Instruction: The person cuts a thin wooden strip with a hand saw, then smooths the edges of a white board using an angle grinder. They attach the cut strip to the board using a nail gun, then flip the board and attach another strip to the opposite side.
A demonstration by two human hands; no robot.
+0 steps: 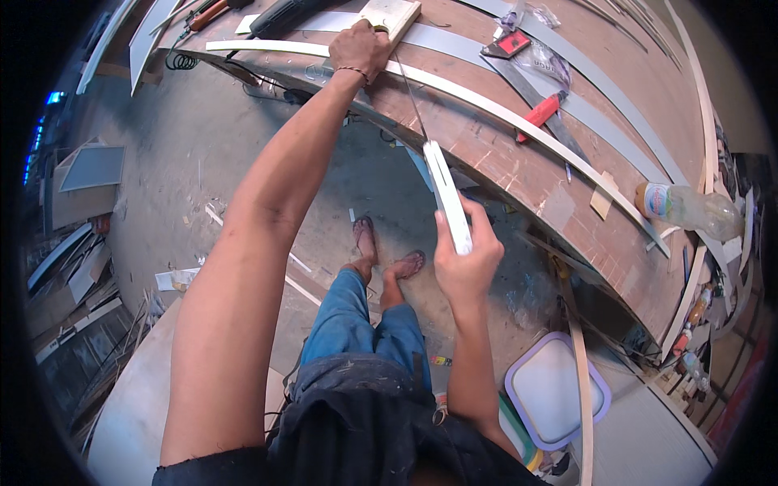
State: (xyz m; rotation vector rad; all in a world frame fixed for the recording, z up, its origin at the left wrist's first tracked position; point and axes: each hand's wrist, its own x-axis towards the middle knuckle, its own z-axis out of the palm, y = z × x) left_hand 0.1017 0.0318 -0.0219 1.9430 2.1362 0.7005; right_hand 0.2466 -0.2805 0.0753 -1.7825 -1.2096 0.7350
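My right hand is closed around the white handle of what looks like a handsaw. Its thin dark blade, seen nearly edge-on, slants up to the workbench edge beside my left hand. That hand is closed on the side of a pale wooden block at the bench edge; its fingertips are partly hidden. A long, narrow white strip runs along the bench edge and passes by the block and my left hand.
On the bench lie a red-handled tool, a red-and-black case, grey strips, a dark power tool and a plastic bottle. A purple-rimmed panel leans below, behind a wooden slat. Offcuts pile up at left.
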